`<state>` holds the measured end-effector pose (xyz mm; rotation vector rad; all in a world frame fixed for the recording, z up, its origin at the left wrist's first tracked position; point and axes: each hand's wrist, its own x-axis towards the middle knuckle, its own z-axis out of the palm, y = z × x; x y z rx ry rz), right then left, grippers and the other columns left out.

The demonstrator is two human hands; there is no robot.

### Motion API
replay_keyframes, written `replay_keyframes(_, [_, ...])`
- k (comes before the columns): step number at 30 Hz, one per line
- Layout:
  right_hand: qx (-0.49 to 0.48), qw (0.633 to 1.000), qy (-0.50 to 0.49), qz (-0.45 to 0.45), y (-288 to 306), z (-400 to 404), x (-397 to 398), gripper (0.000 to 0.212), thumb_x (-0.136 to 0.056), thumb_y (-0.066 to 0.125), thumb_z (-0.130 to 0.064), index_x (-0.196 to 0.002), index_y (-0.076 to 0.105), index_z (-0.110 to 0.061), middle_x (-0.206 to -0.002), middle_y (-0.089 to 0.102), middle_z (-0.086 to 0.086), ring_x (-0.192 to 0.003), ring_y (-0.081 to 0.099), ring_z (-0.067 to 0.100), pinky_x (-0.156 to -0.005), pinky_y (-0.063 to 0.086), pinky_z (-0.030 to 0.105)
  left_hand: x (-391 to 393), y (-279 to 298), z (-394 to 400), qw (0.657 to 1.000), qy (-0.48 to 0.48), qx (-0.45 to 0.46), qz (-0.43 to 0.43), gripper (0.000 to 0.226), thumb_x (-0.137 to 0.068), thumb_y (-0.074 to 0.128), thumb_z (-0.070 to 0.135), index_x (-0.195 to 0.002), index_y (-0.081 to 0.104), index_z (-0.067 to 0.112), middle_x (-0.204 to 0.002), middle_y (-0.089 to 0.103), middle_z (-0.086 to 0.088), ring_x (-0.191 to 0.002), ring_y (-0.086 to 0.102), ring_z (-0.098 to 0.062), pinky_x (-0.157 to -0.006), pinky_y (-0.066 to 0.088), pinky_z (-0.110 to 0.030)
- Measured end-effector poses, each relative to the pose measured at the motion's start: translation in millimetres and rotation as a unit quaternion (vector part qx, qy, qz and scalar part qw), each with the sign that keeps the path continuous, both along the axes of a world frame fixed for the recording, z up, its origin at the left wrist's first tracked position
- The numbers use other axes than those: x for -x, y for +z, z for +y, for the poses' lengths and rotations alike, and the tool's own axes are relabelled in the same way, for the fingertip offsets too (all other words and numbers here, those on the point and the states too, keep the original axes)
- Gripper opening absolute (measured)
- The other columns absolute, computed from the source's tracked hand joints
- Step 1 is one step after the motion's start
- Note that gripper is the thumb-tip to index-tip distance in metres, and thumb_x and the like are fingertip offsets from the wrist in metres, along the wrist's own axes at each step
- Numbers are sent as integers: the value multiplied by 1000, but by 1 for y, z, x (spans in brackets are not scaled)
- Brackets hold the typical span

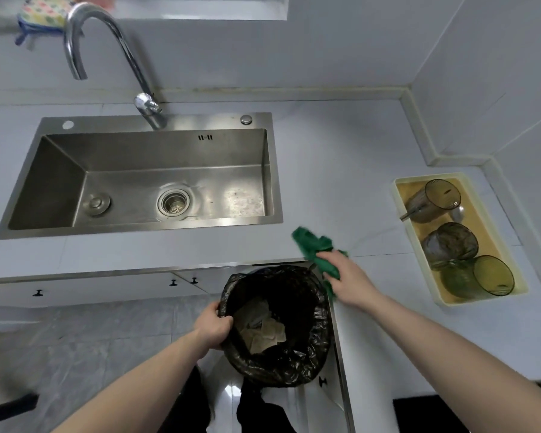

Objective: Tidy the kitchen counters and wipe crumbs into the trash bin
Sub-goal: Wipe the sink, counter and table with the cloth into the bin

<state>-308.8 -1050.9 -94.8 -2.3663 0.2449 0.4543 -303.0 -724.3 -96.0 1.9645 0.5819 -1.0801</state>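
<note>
My left hand point(214, 326) grips the left rim of a trash bin point(297, 367) lined with a black bag, held just below the inner corner of the white counter point(334, 182). Crumpled paper scraps lie inside the bin. My right hand point(345, 281) holds a green cloth point(313, 245) at the counter's edge, right above the bin's rim. The cloth's loose end sticks up to the left over the counter.
A steel sink point(138, 226) with a curved tap point(107, 48) is set in the counter to the left. At the right, a yellow tray point(402, 198) holds three glass cups. Cabinet doors with black knobs run below the counter. A patterned cloth hangs at top left.
</note>
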Motion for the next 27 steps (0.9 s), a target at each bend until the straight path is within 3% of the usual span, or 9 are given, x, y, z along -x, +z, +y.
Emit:
replay_keyframes(4, [-128,991,12,36,10,57,37,46,-99,61,-23,-141,55,-43,-140,58,-14,-128,55,6,-113,41,28,-1,5,1,1000,0,6,6,42,-95,50,4,-135,47,15,-116,62,-18,-94,69,-37,-75,62,-53])
replay_keyframes(9, [-198,977,-82,-17,33,74,64,45,-101,60,-21,-141,55,-41,-137,61,-20,-126,55,-4,-111,44,24,-3,5,5,1000,-13,7,3,39,-93,50,4,-130,48,16,-110,63,-18,-89,70,-37,-68,63,-50])
replay_keyframes(13, [-189,964,-166,-84,65,37,83,47,-101,60,-17,-142,55,-39,-134,59,-26,-121,56,-10,-100,44,9,-6,-4,11,999,-32,-4,-6,38,-86,52,6,-122,51,18,-107,65,-18,-86,71,-39,-66,63,-53])
replay_keyframes(17, [-124,948,-266,-128,84,-24,122,48,-102,60,-17,-143,54,-40,-132,55,-31,-117,55,-16,-93,44,3,-3,-12,12,999,-35,-3,-11,37,-83,53,5,-118,55,17,-101,67,-17,-80,72,-38,-57,63,-48])
replay_keyframes(19, [-59,950,-285,-117,84,-56,138,47,-102,60,-20,-144,52,-40,-131,58,-24,-112,58,-11,-93,45,7,-2,-15,13,999,-32,-4,-12,37,-82,54,4,-116,55,17,-100,67,-18,-79,72,-39,-56,62,-48])
replay_keyframes(23, [88,961,-262,-10,58,-101,163,49,-102,57,-21,-150,47,-27,-143,56,0,-124,56,21,-103,44,31,1,-18,14,999,-33,-3,-14,36,-82,55,3,-114,55,20,-100,67,-17,-79,72,-40,-57,62,-49])
replay_keyframes(27, [118,963,-227,86,16,-82,188,58,-101,55,-15,-156,35,-12,-154,43,14,-137,44,31,-115,34,37,6,-15,13,999,-30,-4,-19,33,-84,55,2,-112,55,18,-98,66,-17,-77,72,-38,-53,60,-43])
